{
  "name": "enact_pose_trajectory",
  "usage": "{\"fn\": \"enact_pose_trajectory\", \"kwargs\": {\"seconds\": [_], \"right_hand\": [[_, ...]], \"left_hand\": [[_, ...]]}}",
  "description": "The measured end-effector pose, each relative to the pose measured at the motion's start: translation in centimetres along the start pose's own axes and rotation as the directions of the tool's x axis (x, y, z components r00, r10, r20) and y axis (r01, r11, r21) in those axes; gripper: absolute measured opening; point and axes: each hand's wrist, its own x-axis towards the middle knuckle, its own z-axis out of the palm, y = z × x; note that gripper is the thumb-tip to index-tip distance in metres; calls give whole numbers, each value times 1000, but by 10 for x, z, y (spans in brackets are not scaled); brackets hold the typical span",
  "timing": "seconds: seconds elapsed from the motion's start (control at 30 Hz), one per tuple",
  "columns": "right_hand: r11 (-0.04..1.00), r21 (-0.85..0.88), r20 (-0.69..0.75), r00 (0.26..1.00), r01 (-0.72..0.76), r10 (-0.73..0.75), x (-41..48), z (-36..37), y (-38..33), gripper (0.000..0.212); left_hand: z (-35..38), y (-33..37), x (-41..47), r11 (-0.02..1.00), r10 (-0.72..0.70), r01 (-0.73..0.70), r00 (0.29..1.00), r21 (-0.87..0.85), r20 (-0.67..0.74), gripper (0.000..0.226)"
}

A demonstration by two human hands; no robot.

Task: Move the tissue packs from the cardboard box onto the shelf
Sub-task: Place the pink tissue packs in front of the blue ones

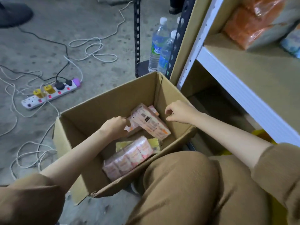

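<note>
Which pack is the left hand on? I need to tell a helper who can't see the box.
Start at the open cardboard box on the floor beside the shelf. At its far right corner a pink tissue pack leans tilted, and the left hand grips its near end. Unlike the pink pack lying flat nearest the knee, its printed barcode side faces up.
</note>
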Motion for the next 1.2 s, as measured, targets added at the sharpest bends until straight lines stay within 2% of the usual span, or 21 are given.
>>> {"fn": "enact_pose_trajectory", "kwargs": {"seconds": [0.1, 0.17, 0.3, 0.4, 0.57, 0.63, 0.73, 0.83, 0.9, 1.0, 1.03, 1.1, 1.2], "right_hand": [[1000, -10, 74, 997, -12, 12, 32, 19, 0, 32], [1000, -6, 126, 992, -25, 26, 56, 32, 4, 33], [994, 0, 228, 968, -111, 108, 98, 53, 23, 39], [976, 51, 285, 940, -210, 187, 122, 71, 43, 45], [953, 86, 324, 913, -290, 249, 151, 91, 56, 65], [936, 161, 312, 916, -312, 252, 162, 97, 56, 73], [921, 248, 314, 924, -301, 217, 171, 108, 48, 82], [926, 297, 351, 928, -233, 121, 169, 118, 37, 87], [925, 317, 416, 907, -211, 64, 169, 121, 36, 78], [907, 357, 630, 774, -222, -58, 166, 122, 31, 42], [910, 357, 638, 767, -211, -73, 165, 124, 30, 35], [923, 340, 552, 833, -180, -41, 167, 130, 30, 31], [951, 276, 314, 948, -139, 47, 173, 133, 36, 31]], "left_hand": [[30, -12, 14, 998, -31, 36, 996, -53, 87, 32], [49, -17, 22, 996, -56, 68, 983, -64, 177, 37], [79, -24, 36, 976, -121, 175, 929, -127, 351, 72], [97, -26, 41, 960, -114, 209, 897, -183, 428, 86], [125, -28, 44, 906, -75, 247, 892, -343, 447, 97], [133, -27, 45, 892, -78, 270, 882, -362, 464, 104], [140, -23, 47, 892, -74, 262, 888, -367, 455, 107], [143, -23, 49, 880, -71, 264, 896, -396, 439, 103], [144, -23, 50, 874, -71, 264, 900, -407, 431, 102], [145, -21, 50, 866, -68, 271, 897, -421, 437, 104], [145, -20, 50, 863, -70, 275, 895, -424, 440, 105], [146, -20, 50, 857, -76, 284, 895, -430, 440, 106], [148, -19, 50, 849, -86, 291, 899, -440, 430, 105]]}}
